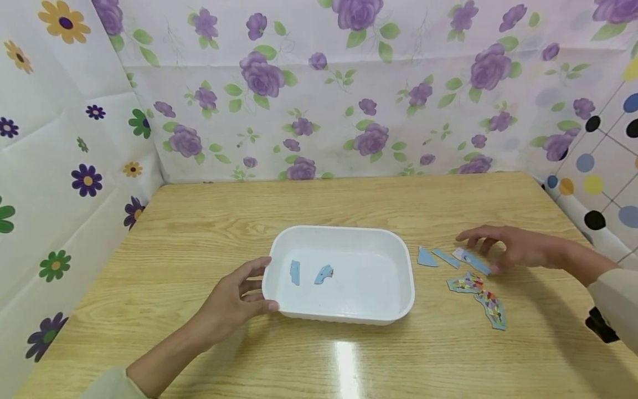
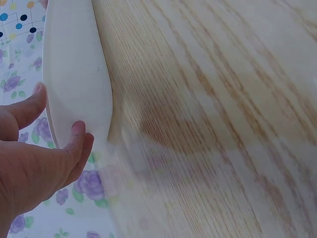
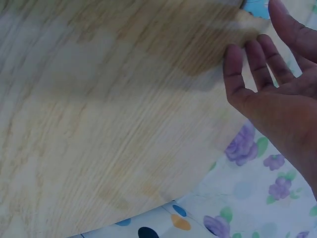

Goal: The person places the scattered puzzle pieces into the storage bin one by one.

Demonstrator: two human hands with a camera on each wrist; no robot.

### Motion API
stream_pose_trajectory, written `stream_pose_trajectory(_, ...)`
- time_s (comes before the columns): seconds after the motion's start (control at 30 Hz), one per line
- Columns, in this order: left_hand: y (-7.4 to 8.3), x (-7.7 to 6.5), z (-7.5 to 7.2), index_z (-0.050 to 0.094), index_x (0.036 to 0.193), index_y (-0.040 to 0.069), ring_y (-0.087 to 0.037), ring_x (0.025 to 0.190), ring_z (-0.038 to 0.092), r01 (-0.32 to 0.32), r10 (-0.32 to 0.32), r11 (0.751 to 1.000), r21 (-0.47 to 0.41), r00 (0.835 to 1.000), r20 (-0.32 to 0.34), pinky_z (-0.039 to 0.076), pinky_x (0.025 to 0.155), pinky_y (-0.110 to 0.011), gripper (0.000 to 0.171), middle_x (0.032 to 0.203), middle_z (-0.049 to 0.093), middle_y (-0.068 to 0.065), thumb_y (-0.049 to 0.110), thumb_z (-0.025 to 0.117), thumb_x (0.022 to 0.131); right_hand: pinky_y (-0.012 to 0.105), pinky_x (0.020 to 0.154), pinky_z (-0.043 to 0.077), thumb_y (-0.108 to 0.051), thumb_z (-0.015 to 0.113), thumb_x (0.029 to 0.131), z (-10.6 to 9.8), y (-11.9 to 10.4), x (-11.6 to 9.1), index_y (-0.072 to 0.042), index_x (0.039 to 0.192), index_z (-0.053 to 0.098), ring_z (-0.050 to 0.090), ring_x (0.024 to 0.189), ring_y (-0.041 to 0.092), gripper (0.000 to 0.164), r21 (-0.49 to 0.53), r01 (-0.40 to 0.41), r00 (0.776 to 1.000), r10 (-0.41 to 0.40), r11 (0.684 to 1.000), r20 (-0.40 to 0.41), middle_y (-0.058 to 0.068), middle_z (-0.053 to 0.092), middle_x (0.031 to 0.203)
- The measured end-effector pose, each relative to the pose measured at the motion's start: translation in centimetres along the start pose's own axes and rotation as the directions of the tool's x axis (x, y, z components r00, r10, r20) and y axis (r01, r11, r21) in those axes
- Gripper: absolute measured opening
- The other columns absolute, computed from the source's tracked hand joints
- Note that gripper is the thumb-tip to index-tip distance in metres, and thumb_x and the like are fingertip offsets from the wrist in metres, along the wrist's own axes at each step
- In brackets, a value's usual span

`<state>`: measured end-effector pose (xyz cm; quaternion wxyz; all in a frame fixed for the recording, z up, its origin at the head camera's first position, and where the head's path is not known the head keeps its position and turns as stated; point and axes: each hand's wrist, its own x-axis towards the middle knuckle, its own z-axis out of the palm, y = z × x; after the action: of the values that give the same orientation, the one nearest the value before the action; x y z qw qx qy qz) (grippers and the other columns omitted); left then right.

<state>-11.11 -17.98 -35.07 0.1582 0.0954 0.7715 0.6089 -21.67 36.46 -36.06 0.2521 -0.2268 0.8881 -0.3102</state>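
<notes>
A white plastic tray [image 1: 349, 316] stands mid-table. My left hand [image 1: 231, 293] holds its left end, thumb and fingers spread around the corner against the rim and outer wall. Inside lie two light-blue puzzle pieces, one straight-sided [image 1: 295, 272] and one curved [image 1: 323, 275]. To the right of the tray my right hand [image 1: 515, 246] hovers with loosely bent fingers and nothing in them. Below it is a long blue puzzle piece [image 1: 476, 262], the thumb close to its right end. Beside that lie a thin blue strip [image 1: 446, 258], a blue triangular piece [image 1: 427, 257] and two multicoloured pieces [image 1: 492, 310].
The wood-grain table [image 1: 214, 221] has flowered sheets [image 1: 309, 144] hanging behind it and at its left. A dotted sheet [image 1: 598, 166] hangs at the right. Near the right sleeve lies a black object [image 1: 601, 326], partly hidden.
</notes>
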Motion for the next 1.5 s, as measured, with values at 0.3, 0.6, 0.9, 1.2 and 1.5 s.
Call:
stream_pose_trajectory(0.3,0.1,-0.1,0.0,0.031,0.147,0.005,-0.039,0.119,0.055,0.007,-0.007,1.0,0.001,1.0,-0.01,0.056,0.09,-0.028,0.084,0.14,0.041,-0.023,0.01,0.079,0.079,0.037,0.084,0.043,-0.02,0.083,0.071,0.8,1.1,0.2,-0.017,0.138,0.051,0.042,0.111,0.026,0.074,-0.002,0.031,0.997,-0.031,1.0,-0.068,0.008,0.042,0.128)
stream_pose_trajectory(0.6,-0.1,0.2,-0.1,0.031,0.148,0.007,-0.039,0.12,0.053,0.01,-0.01,1.0,0.025,1.0,-0.015,0.056,0.091,-0.028,0.086,0.141,0.041,-0.021,0.012,0.08,0.078,0.025,0.08,0.039,-0.022,0.083,0.072,1.9,2.2,0.1,-0.014,0.135,0.053,0.038,0.105,0.011,0.07,-0.046,0.123,0.981,-0.128,0.991,-0.146,0.007,0.04,0.125)
stream_pose_trajectory(0.9,-0.1,0.2,0.0,0.031,0.148,0.008,-0.039,0.12,0.053,0.014,-0.014,1.0,0.021,1.0,-0.012,0.056,0.091,-0.028,0.086,0.141,0.041,-0.021,0.012,0.08,0.078,0.026,0.077,0.037,-0.022,0.083,0.072,1.9,2.4,0.1,-0.016,0.134,0.053,0.036,0.101,0.016,0.069,-0.022,0.109,0.983,-0.111,0.994,-0.144,0.007,0.039,0.12)
stream_pose_trajectory(1.2,0.0,0.2,0.0,0.032,0.148,0.008,-0.039,0.12,0.054,0.02,-0.02,1.0,0.013,1.0,-0.018,0.056,0.09,-0.028,0.085,0.14,0.042,-0.021,0.012,0.081,0.078,0.027,0.077,0.036,-0.021,0.082,0.075,1.9,2.3,0.2,-0.015,0.134,0.053,0.036,0.1,0.017,0.066,-0.017,0.115,0.982,-0.116,0.993,-0.147,0.007,0.039,0.119)
stream_pose_trajectory(1.5,-0.1,0.1,0.0,0.032,0.147,0.007,-0.039,0.119,0.054,0.018,-0.017,1.0,0.01,1.0,-0.013,0.056,0.09,-0.029,0.085,0.139,0.043,-0.021,0.011,0.081,0.078,0.026,0.069,0.034,-0.019,0.082,0.074,2.2,2.3,0.2,-0.013,0.132,0.054,0.034,0.092,0.016,0.065,-0.012,0.137,0.975,-0.137,0.991,-0.172,0.009,0.04,0.116)
